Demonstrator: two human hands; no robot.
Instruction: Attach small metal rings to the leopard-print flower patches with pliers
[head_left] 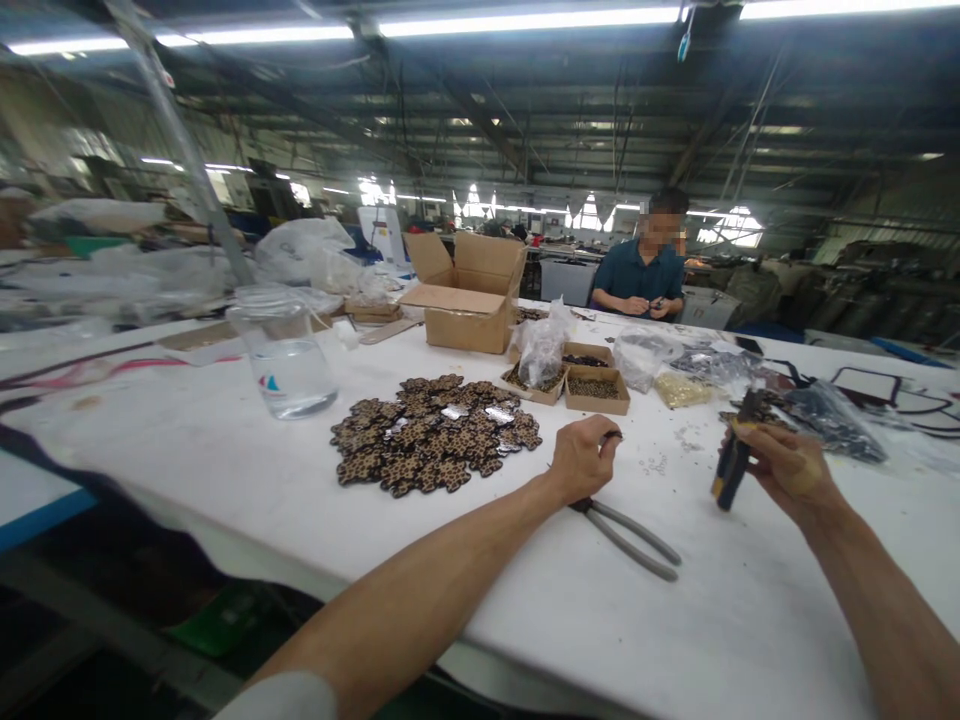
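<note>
Head view, landmark: pile of dark flat pieces [435, 432] on the white desk [225, 470].
Left hand [581, 458]: just right of the pile, fingers curled in, thumb and forefinger pinched on something too small to identify; it rests over the head of the grey-handled pliers [634, 538].
Pliers position: flat on the desk, right of the pile and nearer the person, two handles splayed away from the hand.
Right hand [787, 468]: well right of the pile, raised off the desk, fingers wrapped round a dark tool with yellow trim [729, 465], held about upright.
Arm pose: both forearms reach forward over the near desk edge; left wrist low and turned inward, right wrist cocked up.
Handling, pliers (judgement): steel, stiff, moderately heavy, not fragile; best taken by both handles behind the pivot.
Handling, held tool (judgement): rigid, light enough for one hand; grip mid-body as now.
Handling, flat pieces (judgement): thin, light, likely to slide on one another; pick singly by an edge.
Beyond the pile: small open cartons [596, 388] of tiny parts, a clear bag [541, 345], a larger cardboard box [469, 292].
Left of the pile: clear jar [283, 350] holding some water.
Far side of the desk: another person [641, 270], seated, hands together on their own work.
</note>
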